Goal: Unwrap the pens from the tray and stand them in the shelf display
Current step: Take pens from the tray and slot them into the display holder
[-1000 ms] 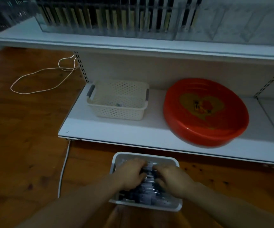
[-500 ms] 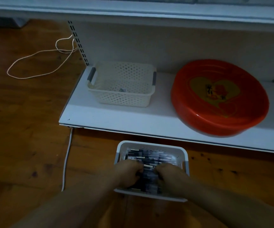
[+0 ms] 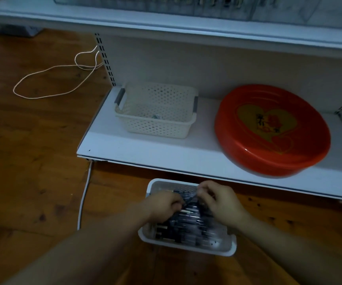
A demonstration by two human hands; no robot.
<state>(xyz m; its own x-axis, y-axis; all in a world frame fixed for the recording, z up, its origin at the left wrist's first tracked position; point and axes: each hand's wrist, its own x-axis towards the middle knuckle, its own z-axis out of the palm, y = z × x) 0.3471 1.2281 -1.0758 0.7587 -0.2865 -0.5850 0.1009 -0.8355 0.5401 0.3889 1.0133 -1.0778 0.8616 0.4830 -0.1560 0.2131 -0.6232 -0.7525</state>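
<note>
Both hands on one pen above the tray

We hold a single dark, slim wrapped pen [image 3: 189,200] between our two hands, just above the white rectangular plastic tray [image 3: 186,246] on the wooden floor [image 3: 32,182]. Our left hand [image 3: 164,204] pinches one end and our right hand [image 3: 221,200] pinches the other with curled fingers, a grip that suits pulling the wrapper off, we judge; whether the wrapper is already loose is too dim to tell. Working low over the tray keeps the pen close to the pile it came from

The tray is packed with many more dark pens [image 3: 188,229] lying crosswise, so most of the task remains. On the white lower shelf [image 3: 145,149] a cream perforated plastic basket [image 3: 155,128] holds only a small unclear scrap, and a round red plastic basin [image 3: 272,130] beside it looks bare inside. The clear shelf display [image 3: 186,5] on the upper shelf sits well away, its contents blurred
</note>
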